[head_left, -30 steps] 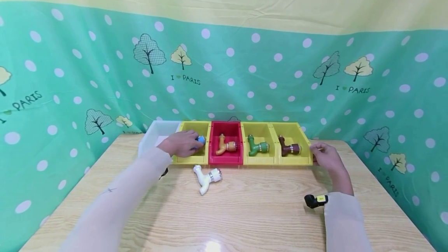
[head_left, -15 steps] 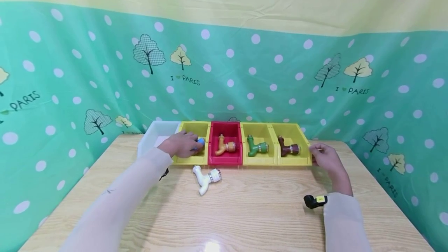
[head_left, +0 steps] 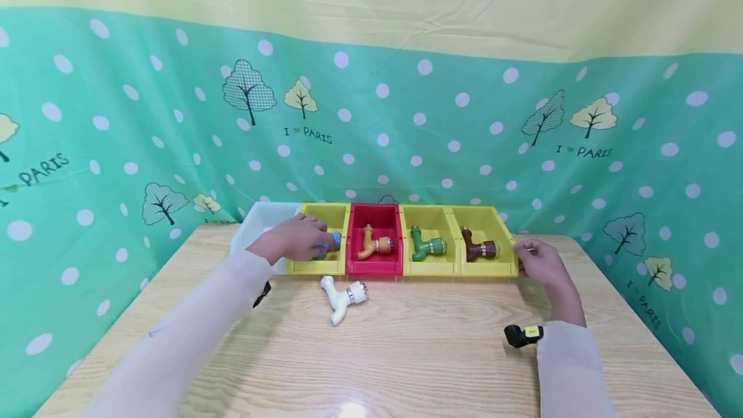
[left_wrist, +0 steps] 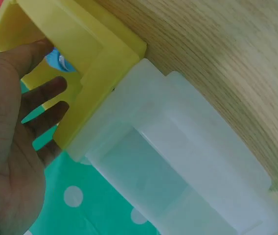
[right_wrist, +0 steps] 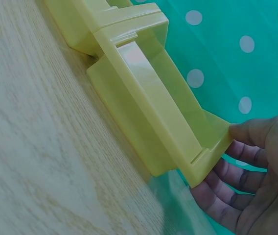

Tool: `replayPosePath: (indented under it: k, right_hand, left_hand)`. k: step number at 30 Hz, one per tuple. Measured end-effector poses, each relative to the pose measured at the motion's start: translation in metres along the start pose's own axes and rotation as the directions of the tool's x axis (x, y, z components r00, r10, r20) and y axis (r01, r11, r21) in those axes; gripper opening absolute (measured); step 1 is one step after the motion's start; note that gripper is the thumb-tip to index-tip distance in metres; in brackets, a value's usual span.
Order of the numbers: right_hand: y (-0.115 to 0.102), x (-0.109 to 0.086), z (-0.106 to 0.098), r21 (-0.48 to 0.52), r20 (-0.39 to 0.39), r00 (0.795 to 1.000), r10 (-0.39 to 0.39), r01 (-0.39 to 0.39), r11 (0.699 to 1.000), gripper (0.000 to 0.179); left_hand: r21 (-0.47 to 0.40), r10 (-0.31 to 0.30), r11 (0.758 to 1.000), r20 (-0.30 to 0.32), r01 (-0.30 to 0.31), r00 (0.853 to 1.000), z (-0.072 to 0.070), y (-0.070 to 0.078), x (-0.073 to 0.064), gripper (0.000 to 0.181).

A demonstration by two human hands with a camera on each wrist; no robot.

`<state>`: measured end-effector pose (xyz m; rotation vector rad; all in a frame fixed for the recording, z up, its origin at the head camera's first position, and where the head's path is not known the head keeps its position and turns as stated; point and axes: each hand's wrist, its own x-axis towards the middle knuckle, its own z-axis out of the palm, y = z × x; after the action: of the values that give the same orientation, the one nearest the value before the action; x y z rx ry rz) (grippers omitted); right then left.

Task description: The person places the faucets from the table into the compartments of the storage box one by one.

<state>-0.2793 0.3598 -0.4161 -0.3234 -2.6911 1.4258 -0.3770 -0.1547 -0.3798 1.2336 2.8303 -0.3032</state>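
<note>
My left hand is at the yellow bin second from the left, beside a blue tap lying in it. In the left wrist view its fingers are spread and relaxed, and only a bit of the blue tap shows behind the thumb. At the far right end of the row, my right hand grips the side rim of the last yellow bin, thumb on top and fingers against the outside. A brown tap lies in that bin. In front of the row lies a white tap on the table.
Between these bins stand a red bin with an orange tap and another yellow bin with a green tap. A translucent white bin ends the row at left. A dotted curtain hangs behind the wooden table.
My left hand has drawn slightly left, its fingers loosening, and more of the blue tap shows. My right hand keeps its grip on the end bin.
</note>
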Motion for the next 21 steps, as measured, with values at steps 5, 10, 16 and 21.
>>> replayPosePath:
  k: [5,10,16,21]
  right_hand:
    - [-0.001,-0.001,-0.004,0.001,0.0,1.0,0.009,-0.009,1.0,0.045]
    - [-0.001,-0.003,-0.002,0.013,-0.002,1.0,0.003,-0.003,1.0,0.043]
    - [-0.002,-0.004,0.001,0.011,-0.003,1.0,-0.009,0.009,1.0,0.044]
    - [0.0,-0.002,0.001,0.005,-0.003,1.0,-0.012,0.012,1.0,0.047]
  left_hand:
    - [-0.063,-0.009,0.998,-0.137,0.0,0.991,-0.002,0.003,-0.003,0.018]
    - [-0.086,0.009,0.996,-0.304,-0.037,0.953,0.0,0.013,-0.015,0.011]
    - [-0.066,0.086,0.99,-0.403,-0.123,0.911,0.009,0.027,-0.038,0.006]
    - [-0.019,0.153,0.984,-0.412,-0.177,0.898,0.017,0.042,-0.051,0.006]
